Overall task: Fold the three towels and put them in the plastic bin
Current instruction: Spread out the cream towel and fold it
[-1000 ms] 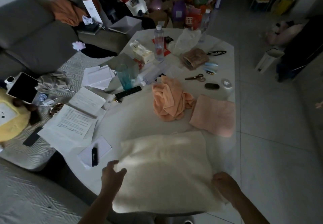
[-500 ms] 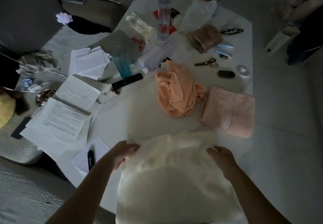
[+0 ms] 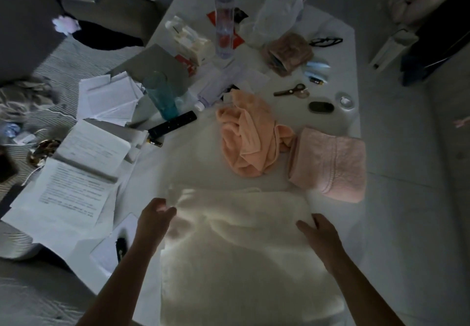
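Pretty dim room, but the white bench [image 3: 292,15] is easy enough to read. The cream towel [image 3: 241,249] is spread at the near edge, part of it hanging over the front. The left hand [image 3: 155,217] is at the towel's left edge with its fingers curled onto the fabric, though it's blurry, so I can't tell if it's really pinching it. The right hand [image 3: 320,234] lies on the towel's right side, fingers fairly straight and pressing down flat.

Further back, the peach towel [image 3: 249,137] sits in a crumpled heap mid-bench, and the pink towel [image 3: 330,162] is folded just to its right, touching it, near the bench's right edge.

Other stuff around: a clear water bottle [image 3: 223,25] standing upright at the far end, scissors [image 3: 292,91], a teal glass [image 3: 162,96], a black remote [image 3: 173,126], and a pile of printed papers [image 3: 84,173] on the left.
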